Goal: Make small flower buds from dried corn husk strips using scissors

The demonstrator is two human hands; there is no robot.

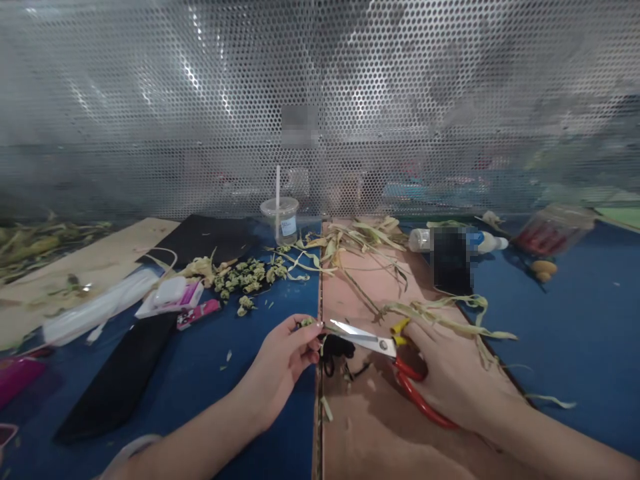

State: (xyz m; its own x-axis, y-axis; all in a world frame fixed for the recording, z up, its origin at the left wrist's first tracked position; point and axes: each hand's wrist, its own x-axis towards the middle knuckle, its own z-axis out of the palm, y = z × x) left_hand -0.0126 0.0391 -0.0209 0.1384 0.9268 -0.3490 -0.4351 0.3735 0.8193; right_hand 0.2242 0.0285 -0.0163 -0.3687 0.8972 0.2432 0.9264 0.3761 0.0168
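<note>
My left hand (283, 363) pinches a small green woven piece (307, 322) between thumb and fingers, just left of the scissor tips. My right hand (453, 373) grips red-handled scissors (380, 347) whose silver blades are parted and point left at the green piece. A yellow strip (399, 327) sticks up by the scissor pivot. A small black clump (337, 349) lies on the table under the blades. Both hands hover low over the seam between a blue surface (210, 387) and a brown board (370, 427).
A pile of small green woven pieces (247, 277) lies ahead left, with dry leaf strips (360, 240) beyond. A plastic cup with a straw (280, 217), a bottle (457, 241), black sheets (125, 373), pink boxes (173, 300) and a perforated metal wall (320, 100) surround them.
</note>
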